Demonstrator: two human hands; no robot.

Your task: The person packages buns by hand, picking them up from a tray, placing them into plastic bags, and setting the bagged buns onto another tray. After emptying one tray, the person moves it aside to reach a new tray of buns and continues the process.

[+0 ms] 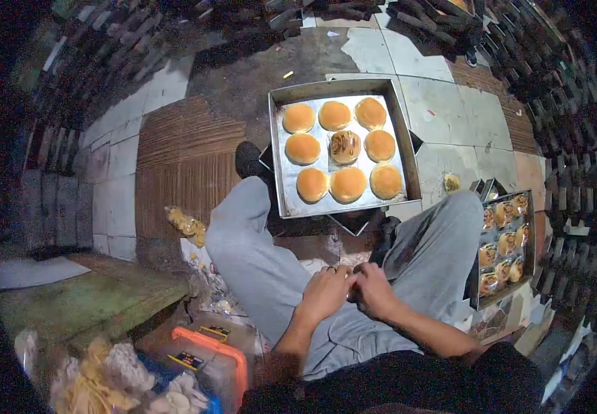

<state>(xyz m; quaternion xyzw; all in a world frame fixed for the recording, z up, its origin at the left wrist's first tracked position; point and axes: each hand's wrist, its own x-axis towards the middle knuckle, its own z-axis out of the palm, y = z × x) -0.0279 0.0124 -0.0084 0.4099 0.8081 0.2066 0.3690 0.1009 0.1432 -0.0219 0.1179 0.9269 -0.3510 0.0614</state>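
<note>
My left hand (327, 291) and my right hand (374, 290) meet over my lap, fingers closed and pressed together. A small dark thing shows between them; I cannot tell what it is. Beyond my knees a square metal tray (414, 165) holds several round golden buns in rows. The middle bun (344, 147) carries dark brown streaks and looks shiny, unlike the plain bun (347, 184) in front of it. Both hands are well apart from the tray.
At right, a second tray (474, 286) of streaked buns (507, 243) stands beside my knee. An orange-rimmed box (243, 366) and crumpled plastic bags (129, 366) lie at lower left, below a greenish bench (105, 297). Brown ridged cardboard (181, 159) covers part of the tiled floor.
</note>
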